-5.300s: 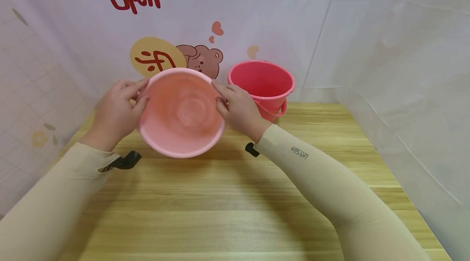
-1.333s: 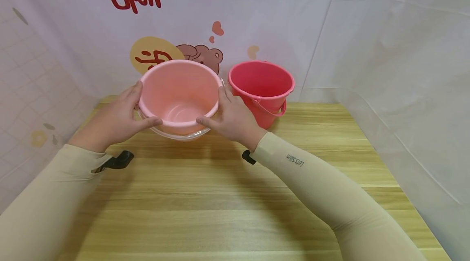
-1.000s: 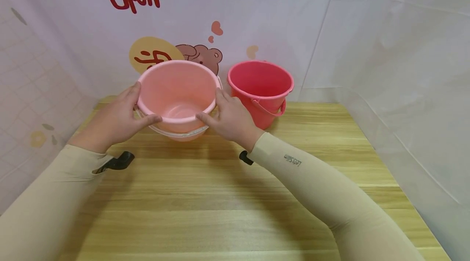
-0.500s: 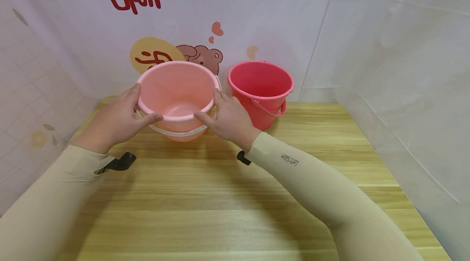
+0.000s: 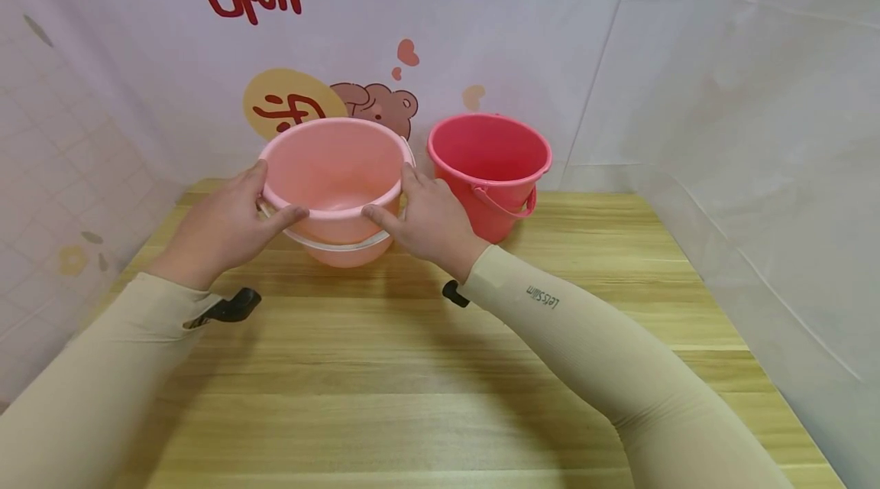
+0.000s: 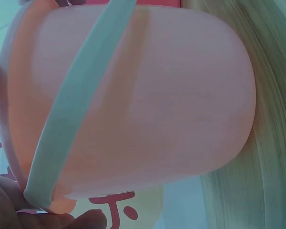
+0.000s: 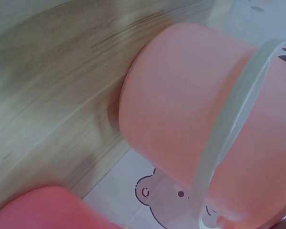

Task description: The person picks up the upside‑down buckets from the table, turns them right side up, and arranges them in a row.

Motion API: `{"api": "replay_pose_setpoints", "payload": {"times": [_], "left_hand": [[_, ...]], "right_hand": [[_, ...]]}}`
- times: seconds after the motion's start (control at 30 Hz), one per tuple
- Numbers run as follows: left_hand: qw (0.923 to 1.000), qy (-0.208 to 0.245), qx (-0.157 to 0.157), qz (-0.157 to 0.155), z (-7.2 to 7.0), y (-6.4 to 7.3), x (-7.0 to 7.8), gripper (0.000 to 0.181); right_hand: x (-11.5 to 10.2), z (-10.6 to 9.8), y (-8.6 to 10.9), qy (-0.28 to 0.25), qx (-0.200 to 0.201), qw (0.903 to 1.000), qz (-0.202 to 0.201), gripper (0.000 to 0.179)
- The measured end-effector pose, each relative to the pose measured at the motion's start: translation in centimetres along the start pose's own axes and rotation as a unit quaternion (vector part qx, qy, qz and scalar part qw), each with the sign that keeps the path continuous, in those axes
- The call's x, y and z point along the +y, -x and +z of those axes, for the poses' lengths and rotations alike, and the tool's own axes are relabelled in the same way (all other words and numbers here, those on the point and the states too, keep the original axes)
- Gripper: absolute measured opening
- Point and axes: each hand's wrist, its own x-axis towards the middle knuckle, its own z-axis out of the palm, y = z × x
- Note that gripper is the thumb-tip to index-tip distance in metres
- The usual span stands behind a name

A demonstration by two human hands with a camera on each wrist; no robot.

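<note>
A light pink bucket (image 5: 337,229) stands nearly upright at the table's back left, its mouth tipped slightly towards me. My left hand (image 5: 223,225) grips the left of its rim, thumb along the front. On the right side, my right hand (image 5: 433,218) holds the rim in the same way. The white handle (image 5: 344,247) hangs down across the bucket's front; the left wrist view shows this handle (image 6: 71,109) slanting over the bucket wall. In the right wrist view the bucket's base (image 7: 133,90) is at the wooden surface; I cannot tell whether it bears fully on it.
A deeper pink bucket (image 5: 505,202) stands just right of my right hand, its handle lowered. The wooden table (image 5: 385,382) stretches in front. A white printed curtain (image 5: 536,30) hangs close behind, with pale sheeting on both sides.
About five seconds ago the bucket was tilted with its inside facing me; it has since turned upright. Over the last second it has straightened slightly more, with both hands still on the rim.
</note>
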Motion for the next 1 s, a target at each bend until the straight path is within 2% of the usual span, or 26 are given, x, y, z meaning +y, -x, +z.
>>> {"api": "replay_pose_setpoints", "payload": {"times": [0.3, 0.57, 0.8, 1.0], "left_hand": [[0.9997, -0.025, -0.003, -0.005, 0.2, -0.1, 0.3, 0.109], [0.9985, -0.053, 0.016, -0.002, 0.3, 0.2, 0.5, 0.09], [0.9986, -0.043, 0.028, -0.007, 0.5, 0.4, 1.0, 0.095], [0.9986, -0.033, 0.04, -0.008, 0.8, 0.4, 1.1, 0.098]], "right_hand": [[0.0, -0.2, 0.1, 0.0, -0.006, 1.0, 0.008, 0.098], [0.1, -0.2, 0.1, 0.007, -0.007, 0.9999, 0.014, 0.098], [-0.5, -0.2, 0.6, 0.001, -0.007, 0.9996, 0.026, 0.098], [-0.8, -0.1, 0.7, 0.017, -0.003, 0.9995, 0.027, 0.101]]}}
